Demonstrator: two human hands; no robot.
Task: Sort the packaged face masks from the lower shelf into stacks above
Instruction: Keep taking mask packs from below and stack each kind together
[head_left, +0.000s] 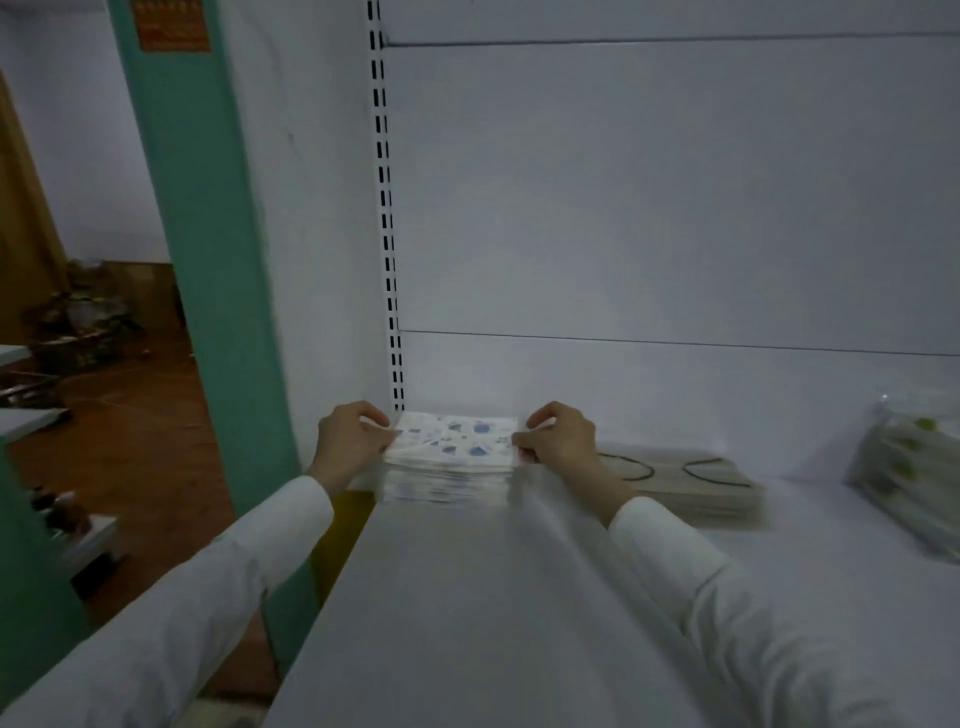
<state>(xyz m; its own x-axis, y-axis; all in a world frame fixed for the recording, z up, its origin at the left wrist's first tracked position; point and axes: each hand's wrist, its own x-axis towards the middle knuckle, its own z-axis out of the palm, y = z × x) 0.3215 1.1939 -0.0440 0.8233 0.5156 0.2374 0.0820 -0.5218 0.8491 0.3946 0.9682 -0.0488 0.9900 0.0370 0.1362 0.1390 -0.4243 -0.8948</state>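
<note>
Head view. Item: blue-patterned stack of packaged masks, at the back-left corner of the upper shelf, against the slotted upright.

Left hand: fingers and thumb pinch the left end of the uppermost pack.

Right hand: same pinch on the right end.

Neighbours: tan stack just beside, to the right; clear bag of green-printed masks farther right, tilted.

Risks, as judged:
- The wrappers look slick, so an uneven release may skew the pack or fan the pile forward.
- The right wrist sits close to the tan stack and may nudge it on withdrawal.
- Blur hides whether the edges line up.
</note>
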